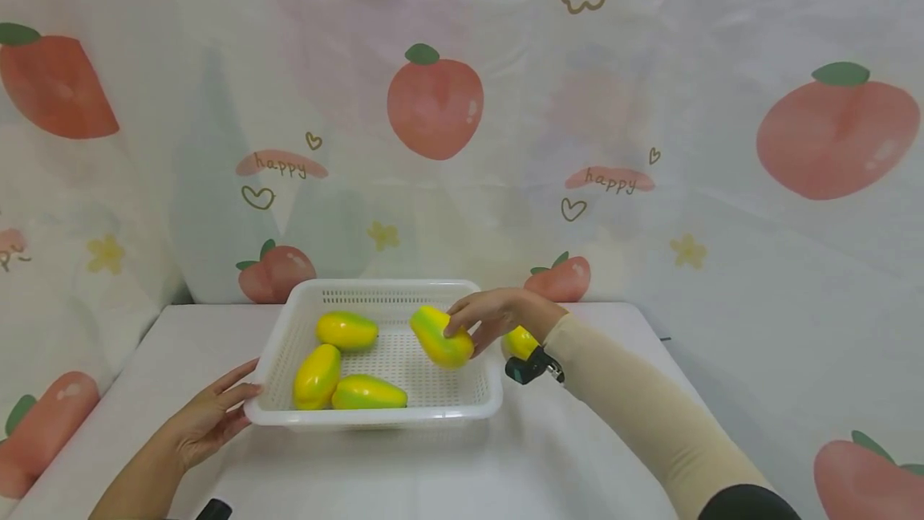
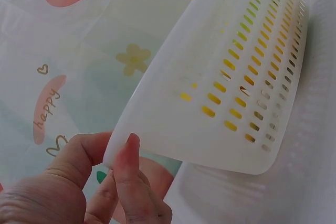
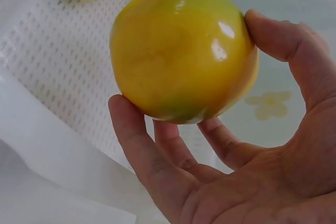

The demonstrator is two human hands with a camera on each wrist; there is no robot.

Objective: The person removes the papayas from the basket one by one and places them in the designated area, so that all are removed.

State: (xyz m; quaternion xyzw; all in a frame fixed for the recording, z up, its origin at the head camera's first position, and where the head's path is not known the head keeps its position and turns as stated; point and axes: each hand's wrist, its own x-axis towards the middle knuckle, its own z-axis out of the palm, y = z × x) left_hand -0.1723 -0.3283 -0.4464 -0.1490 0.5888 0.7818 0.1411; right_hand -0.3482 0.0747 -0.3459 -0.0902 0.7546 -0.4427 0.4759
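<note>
We see the held mango (image 1: 440, 337), yellow with a green flush, over the right half of the basket (image 1: 277, 347), just inside its right wall. The wrist view shows it (image 3: 181, 51) gripped between thumb and curled fingers (image 3: 139, 145), its broad end toward the camera, with the perforated basket floor (image 3: 63, 66) behind it. Our right hand (image 1: 491, 315) thus wraps the fruit from the right, the forearm in a beige sleeve (image 1: 642, 408) crossing the table (image 1: 549, 456) from the lower right; a dark strap unit (image 1: 530, 365) sits at the wrist.

Three further mangoes lie in the basket: one (image 1: 347, 331) near the back, one (image 1: 317, 376) at the front left, one (image 1: 369, 393) along the front wall, the last two touching. A fifth mango (image 1: 520, 340) rests on the table just outside the right wall, partly hidden by the wrist.

Our left hand (image 1: 209, 420) lies at the front left corner of the basket. In its wrist view the thumb (image 2: 128, 166) presses against the rim (image 2: 173, 124) and the fingers (image 2: 68, 156) curl behind it, so we read a pinch on the corner.

The basket is white, slotted, and stands on the white table. A cloth printed with peaches (image 1: 435, 103) hangs behind.
</note>
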